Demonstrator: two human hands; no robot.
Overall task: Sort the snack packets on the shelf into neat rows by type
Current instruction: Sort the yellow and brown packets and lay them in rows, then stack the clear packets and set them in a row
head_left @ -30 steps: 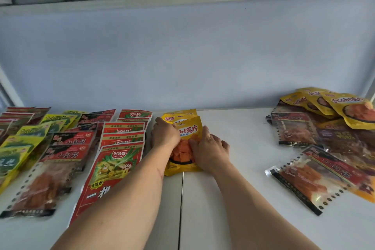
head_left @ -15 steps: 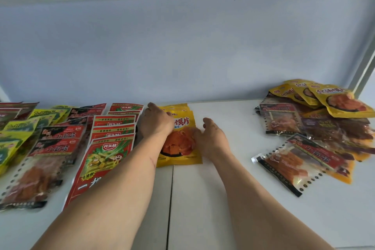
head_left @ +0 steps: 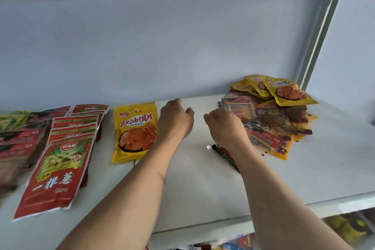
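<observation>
1. Both bare forearms reach up and forward from the bottom edge of the view, side by side and apart.
2. The left arm rises from the lower left on a slant toward the centre.
3. The left hand [head_left: 176,119] shows its back to the camera, fingers loosely bent forward, thumb standing off to the right. It holds nothing.
4. The right arm rises from the lower right and leans slightly left toward its wrist.
5. The right hand [head_left: 225,126] also shows its back, knuckles up, fingers curled down and away; their tips are hidden, so whether they touch anything cannot be told.
6. The 2 hands are near each other, not touching.
</observation>
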